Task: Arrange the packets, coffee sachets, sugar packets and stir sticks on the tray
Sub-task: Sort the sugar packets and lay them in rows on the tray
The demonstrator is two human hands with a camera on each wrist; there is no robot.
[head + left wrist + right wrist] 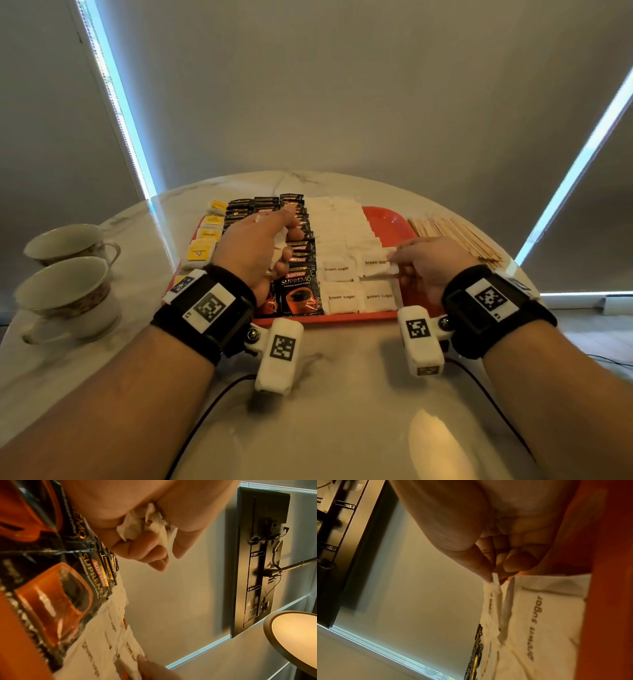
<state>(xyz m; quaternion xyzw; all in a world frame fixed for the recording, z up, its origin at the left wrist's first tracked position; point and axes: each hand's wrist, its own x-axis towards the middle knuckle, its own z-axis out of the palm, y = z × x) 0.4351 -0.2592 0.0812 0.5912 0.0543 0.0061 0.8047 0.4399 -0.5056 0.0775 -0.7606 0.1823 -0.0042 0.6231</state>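
Fingertips of the right hand are pinched on the edge of one brown sugar packet, which is being held at the right side of the sugar rows, just off the flat ones under it. Over on the other side, the left hand is curled round a bunch of white packets, crumpled in the palm and hovering above the coffee sachets. So both hands are loaded, pretty much. Nearest the body, the front edge of the red tray is seen with the Kopiko sachets and two "brown sugar" packets lined up along it. Further back, the black sachet columns and the white sugar columns are overlapped like shingles, and yellow-tagged packets are stacked at the left rim. A bare patch of tray is left at the far right corner. The stir sticks are spread on the table just beside the tray, not on it yet, so that part looks undone. Two cups are parked well off to the left. What could go wrong: the pinched packet is only held by its edge, so the shingled rows could be nudged out of line when it's laid down, and the left-hand bundle could be spilled over the sachets if the grip is loosened.
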